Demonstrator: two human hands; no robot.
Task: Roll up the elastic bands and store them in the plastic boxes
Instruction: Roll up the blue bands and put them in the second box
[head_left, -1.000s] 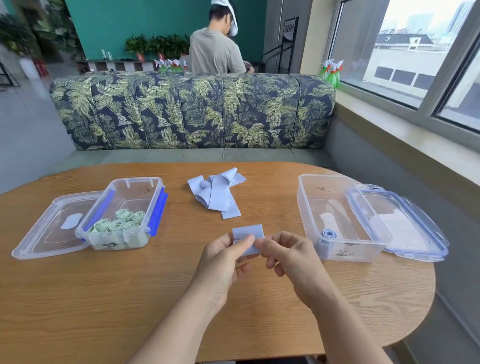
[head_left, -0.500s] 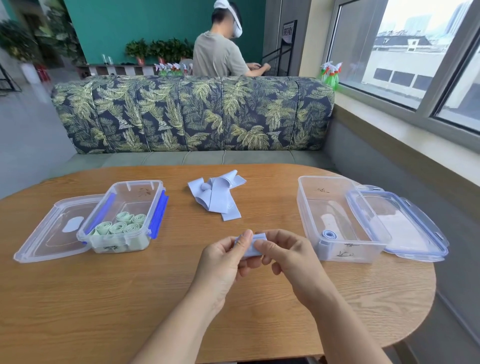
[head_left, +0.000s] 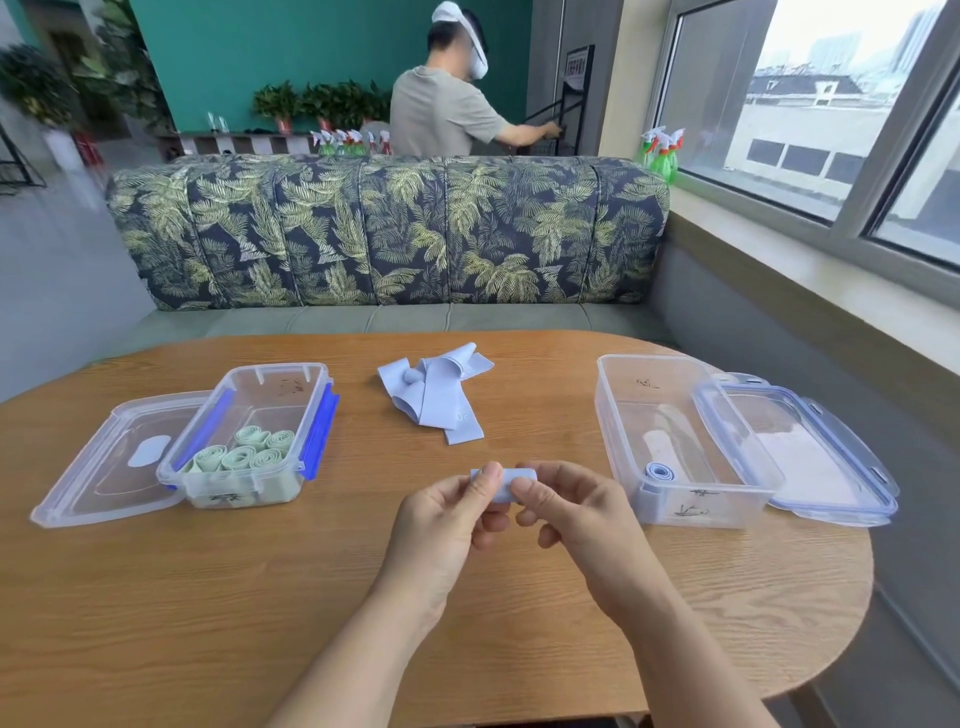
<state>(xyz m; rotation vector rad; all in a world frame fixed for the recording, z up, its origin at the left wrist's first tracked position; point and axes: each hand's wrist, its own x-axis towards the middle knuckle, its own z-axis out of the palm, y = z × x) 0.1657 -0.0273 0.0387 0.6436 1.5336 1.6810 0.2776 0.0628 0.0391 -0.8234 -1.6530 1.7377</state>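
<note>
Both hands hold one pale blue elastic band (head_left: 510, 480), rolled into a short cylinder, above the middle of the wooden table (head_left: 208, 597). My left hand (head_left: 447, 519) pinches its left end and my right hand (head_left: 576, 512) pinches its right end. A loose pile of pale blue bands (head_left: 436, 395) lies behind them. The clear plastic box on the right (head_left: 670, 415) holds one rolled blue band (head_left: 658, 472). The box on the left (head_left: 260, 410), with blue clips, holds several rolled green bands (head_left: 241, 452).
A clear lid (head_left: 109, 467) lies left of the left box, and another lid (head_left: 810, 452) leans at the right box. A leaf-patterned sofa (head_left: 389, 234) runs behind the table. A person stands beyond it. The table edge curves away at the right.
The flat tail of the blue band that stuck up above my fingers has been wound in; the band is now a compact roll. Both hands stayed in the same spot.
</note>
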